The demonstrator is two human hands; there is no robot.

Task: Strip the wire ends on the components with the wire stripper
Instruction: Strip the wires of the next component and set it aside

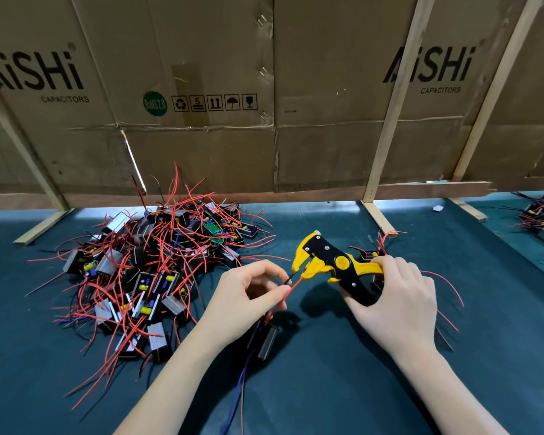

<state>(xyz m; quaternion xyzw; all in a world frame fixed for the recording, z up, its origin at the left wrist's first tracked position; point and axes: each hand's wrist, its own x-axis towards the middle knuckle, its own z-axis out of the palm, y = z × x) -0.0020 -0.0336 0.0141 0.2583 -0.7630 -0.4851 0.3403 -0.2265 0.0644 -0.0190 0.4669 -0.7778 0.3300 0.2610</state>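
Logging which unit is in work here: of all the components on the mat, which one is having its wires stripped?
The component hanging below the left hand, apart from the pile; its red wire runs to the wire stripper.

bare forearms (182, 365), seemingly no sleeves

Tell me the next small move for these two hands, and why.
Probably squeeze the yellow-and-black wire stripper. The right hand already grips its handles, and the left hand pinches the thin red wire and thin black wire with their ends at the tool's mouth, apparently lined up for the strip.
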